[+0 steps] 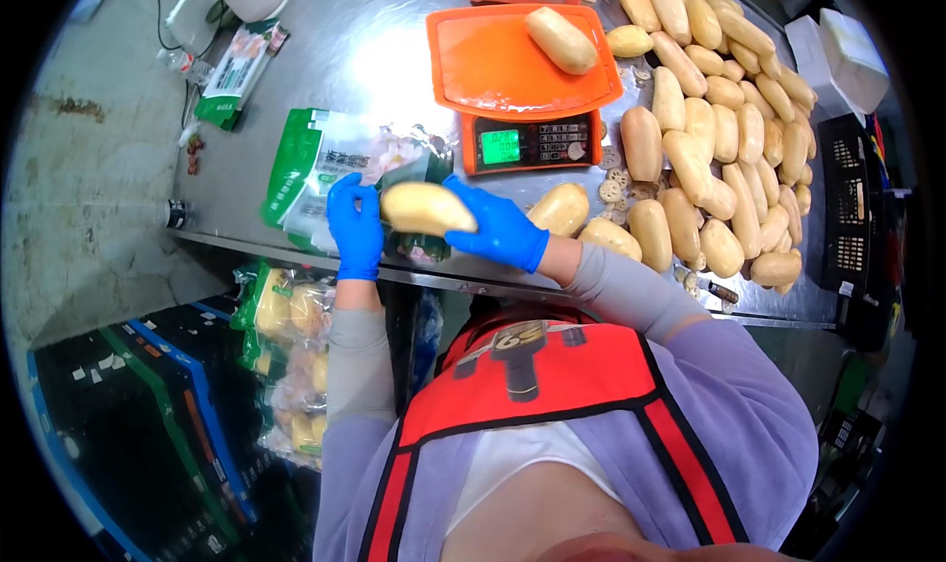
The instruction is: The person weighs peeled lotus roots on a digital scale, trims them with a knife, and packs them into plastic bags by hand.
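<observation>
My right hand (500,229), in a blue glove, grips the right end of a pale, peeled lotus root (426,208) held sideways. My left hand (355,229), also gloved in blue, is at the root's left end, its fingers curled at the edge of a printed plastic bag (340,153). Green at its left end, the bag has a flower picture and lies under the hands near the table edge. Behind them stands an orange digital scale (532,146) with a lit green display. Another lotus root (561,41) rests on its orange pan.
A large pile of lotus roots (724,133) covers the right of the metal table (365,45), with cut slices (616,185) among them. More printed bags (236,69) lie at the back left. Filled bags (296,355) sit below the table edge. A black crate (849,202) stands at the right.
</observation>
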Available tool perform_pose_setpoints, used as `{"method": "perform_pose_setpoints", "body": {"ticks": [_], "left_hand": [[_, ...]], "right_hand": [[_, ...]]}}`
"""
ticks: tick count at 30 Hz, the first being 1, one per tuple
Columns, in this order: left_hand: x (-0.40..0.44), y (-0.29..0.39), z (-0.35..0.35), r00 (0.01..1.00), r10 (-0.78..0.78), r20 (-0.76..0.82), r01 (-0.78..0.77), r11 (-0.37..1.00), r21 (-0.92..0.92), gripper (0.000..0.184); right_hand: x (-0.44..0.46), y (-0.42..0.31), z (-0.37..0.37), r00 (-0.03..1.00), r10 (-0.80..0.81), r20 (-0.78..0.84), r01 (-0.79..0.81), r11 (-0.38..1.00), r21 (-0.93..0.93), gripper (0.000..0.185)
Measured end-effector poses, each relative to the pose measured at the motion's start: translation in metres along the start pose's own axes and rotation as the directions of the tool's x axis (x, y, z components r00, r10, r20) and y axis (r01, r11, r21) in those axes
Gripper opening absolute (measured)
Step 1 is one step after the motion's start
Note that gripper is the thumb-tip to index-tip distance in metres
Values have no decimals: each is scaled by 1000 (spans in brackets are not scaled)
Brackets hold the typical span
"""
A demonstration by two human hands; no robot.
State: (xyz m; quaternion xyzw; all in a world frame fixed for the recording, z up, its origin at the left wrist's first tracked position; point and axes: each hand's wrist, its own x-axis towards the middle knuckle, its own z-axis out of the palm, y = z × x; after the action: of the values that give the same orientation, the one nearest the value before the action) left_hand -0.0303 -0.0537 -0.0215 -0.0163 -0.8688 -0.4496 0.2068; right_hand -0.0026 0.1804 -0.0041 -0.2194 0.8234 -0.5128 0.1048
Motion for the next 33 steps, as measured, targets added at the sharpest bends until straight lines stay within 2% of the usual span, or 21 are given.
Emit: {"method": "perform_pose_setpoints", "body": {"ticks": [3, 5, 6, 8, 10, 11, 12, 14, 16, 17, 18, 20, 22, 23, 24, 26, 27, 28, 31, 32, 33], "left_hand": [[-7, 8, -3, 997, -29, 78, 26, 999, 39, 9], [-8, 11, -5, 993, -14, 120, 5, 998, 69, 9], [-7, 18, -8, 983, 34, 179, -53, 993, 102, 10], [-6, 39, -5, 974, 79, 212, -102, 990, 97, 11], [-2, 58, -3, 970, 115, 215, -129, 990, 49, 11], [-1, 63, -2, 968, 136, 209, -143, 989, 20, 11], [-2, 67, -1, 967, 140, 211, -146, 989, 14, 11], [-5, 70, -1, 964, 121, 237, -129, 992, 17, 11], [-11, 69, 1, 959, 140, 245, -146, 989, 7, 10], [-14, 72, 4, 959, 163, 230, -166, 986, -8, 10], [-16, 73, 6, 959, 184, 213, -183, 983, -24, 9], [-12, 78, 3, 971, 119, 208, -111, 993, -49, 8], [-8, 86, -1, 946, 266, 184, -288, 952, 102, 8], [-6, 95, -2, 935, 294, 199, -309, 950, 51, 8], [-9, 96, -2, 935, 292, 203, -308, 950, 53, 8], [-12, 96, 0, 946, 209, 248, -215, 977, -4, 7], [-14, 94, 2, 958, 155, 241, -135, 986, -98, 6], [-14, 96, 5, 958, 156, 241, -134, 985, -104, 6], [-17, 100, 8, 913, 264, 310, -255, 965, -70, 3], [-16, 103, 7, 914, 263, 310, -253, 965, -72, 3], [-15, 109, 4, 907, 260, 332, -230, 965, -127, 3]], "right_hand": [[5, 1, 4, 994, 86, 63, -83, 995, -53, 71], [15, 14, 10, 978, 179, -104, -154, 965, 214, 67], [21, 10, 9, 943, 332, 15, -262, 716, 647, 66], [24, 16, 24, 942, 126, -313, 25, 899, 436, 64], [20, -4, 9, 989, -21, -149, 31, 998, 62, 67], [20, 12, 19, 945, -291, -152, 280, 956, -90, 68], [19, 1, 11, 978, -202, 55, 209, 959, -190, 68], [28, -6, -2, 978, -135, 158, 166, 965, -202, 65], [30, 8, 7, 993, -58, -104, 78, 978, 194, 57], [38, 12, 19, 987, 119, -109, -10, 720, 694, 47], [37, 7, 17, 987, 118, -109, -10, 722, 692, 47], [35, -6, 13, 914, 340, 221, -264, 86, 961, 42], [35, -7, 10, 914, 346, 212, -306, 242, 921, 37], [36, 4, 13, 994, 107, -31, -68, 803, 593, 33], [36, 9, 14, 968, -238, -85, 238, 971, -2, 29], [42, 12, 21, 902, -410, -138, 381, 903, -198, 26], [51, 34, 43, 986, -113, -120, 146, 937, 317, 27], [55, 48, 55, 988, 149, 49, -137, 671, 729, 29], [56, 53, 62, 997, 47, 68, -83, 656, 750, 31], [59, 57, 60, 942, -335, -2, 319, 894, 315, 31], [61, 58, 57, 742, -666, -71, 642, 737, -212, 32]]}}
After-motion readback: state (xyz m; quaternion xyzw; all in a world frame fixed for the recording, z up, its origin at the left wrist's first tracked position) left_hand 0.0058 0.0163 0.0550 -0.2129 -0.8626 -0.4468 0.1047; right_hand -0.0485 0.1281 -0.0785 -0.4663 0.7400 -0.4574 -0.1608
